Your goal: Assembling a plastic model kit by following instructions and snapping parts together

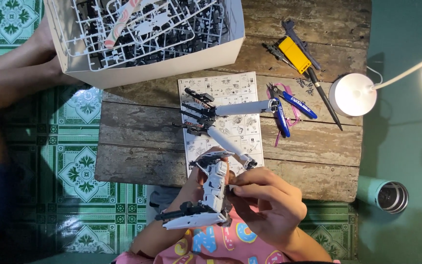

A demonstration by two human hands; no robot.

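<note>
My left hand (195, 182) grips a white and dark plastic robot model part (210, 195) from behind, just below the table's near edge. My right hand (268, 200) pinches the model's right side with thumb and fingertips. On the table beyond lies another built piece (221, 120), with dark finned parts and two long white rods, on top of a printed instruction sheet (228, 90).
A white cardboard box (172, 63) full of plastic part frames sits at the table's far left. Blue-handled nippers (284, 105), a yellow tool (294, 54) and a black knife (324, 98) lie at the right. A white lamp base (352, 94) stands on the edge; a green cup (384, 194) is on the floor.
</note>
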